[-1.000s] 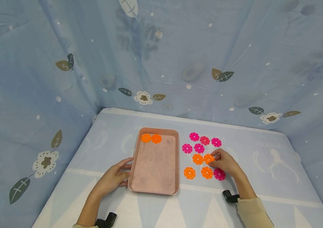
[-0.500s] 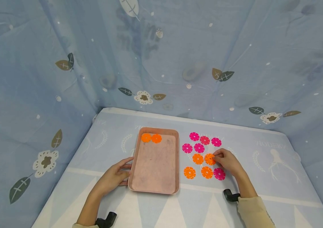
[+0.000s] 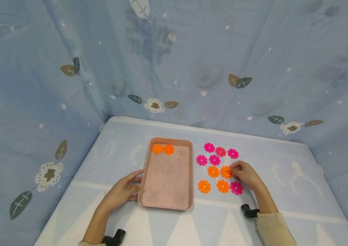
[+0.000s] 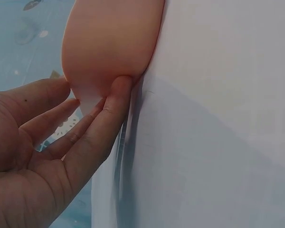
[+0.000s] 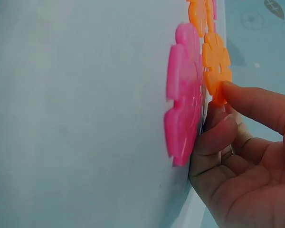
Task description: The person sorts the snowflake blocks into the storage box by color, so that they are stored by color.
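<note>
We see the right hand (image 3: 247, 175) pinching the edge of an orange flower disc (image 3: 225, 172) between thumb and fingertips (image 5: 242, 97); the disc lies on the blue tablecloth (image 3: 284, 191) among other orange discs (image 3: 213, 171) and pink discs (image 3: 214, 159), just right of the pink tray (image 3: 167, 205). The left hand (image 3: 121, 193) rests against the tray's near left edge, its fingers (image 4: 97, 128) straight and touching the rim. Two orange discs (image 3: 163, 149) sit in the tray's far corner.
</note>
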`<act>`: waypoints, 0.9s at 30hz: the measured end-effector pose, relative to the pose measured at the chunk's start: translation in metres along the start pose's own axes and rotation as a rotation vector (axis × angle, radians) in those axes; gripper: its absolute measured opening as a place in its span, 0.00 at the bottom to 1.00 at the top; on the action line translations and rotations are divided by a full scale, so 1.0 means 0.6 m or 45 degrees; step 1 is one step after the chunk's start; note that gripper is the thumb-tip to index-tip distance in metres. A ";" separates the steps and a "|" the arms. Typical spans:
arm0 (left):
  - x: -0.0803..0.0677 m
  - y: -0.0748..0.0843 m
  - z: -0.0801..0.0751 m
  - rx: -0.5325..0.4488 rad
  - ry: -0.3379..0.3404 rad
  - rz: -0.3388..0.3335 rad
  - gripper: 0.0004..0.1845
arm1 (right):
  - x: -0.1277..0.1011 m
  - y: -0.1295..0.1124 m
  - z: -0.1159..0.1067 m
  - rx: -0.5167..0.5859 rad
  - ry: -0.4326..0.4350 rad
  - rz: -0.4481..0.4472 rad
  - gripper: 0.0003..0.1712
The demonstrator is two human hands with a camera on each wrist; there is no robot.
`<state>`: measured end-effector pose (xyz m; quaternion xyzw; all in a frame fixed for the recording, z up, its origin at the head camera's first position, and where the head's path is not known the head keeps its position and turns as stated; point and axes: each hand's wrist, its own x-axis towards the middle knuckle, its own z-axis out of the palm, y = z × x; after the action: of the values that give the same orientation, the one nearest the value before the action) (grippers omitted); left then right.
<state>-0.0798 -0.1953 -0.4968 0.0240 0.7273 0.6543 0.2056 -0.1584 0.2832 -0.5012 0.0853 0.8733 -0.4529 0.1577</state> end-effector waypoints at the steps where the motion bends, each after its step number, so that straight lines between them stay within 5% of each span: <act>1: 0.000 0.000 0.000 0.001 0.001 -0.001 0.31 | 0.000 0.000 -0.001 0.005 -0.003 -0.002 0.14; 14: 0.000 -0.001 -0.001 -0.006 -0.002 -0.010 0.31 | 0.009 0.001 -0.008 0.165 -0.039 -0.044 0.15; 27: -0.001 -0.001 -0.001 0.005 0.005 -0.003 0.30 | 0.020 -0.057 0.009 0.367 -0.053 -0.108 0.18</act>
<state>-0.0794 -0.1959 -0.4970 0.0224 0.7291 0.6527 0.2049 -0.1788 0.2593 -0.4823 0.0607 0.7985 -0.5817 0.1426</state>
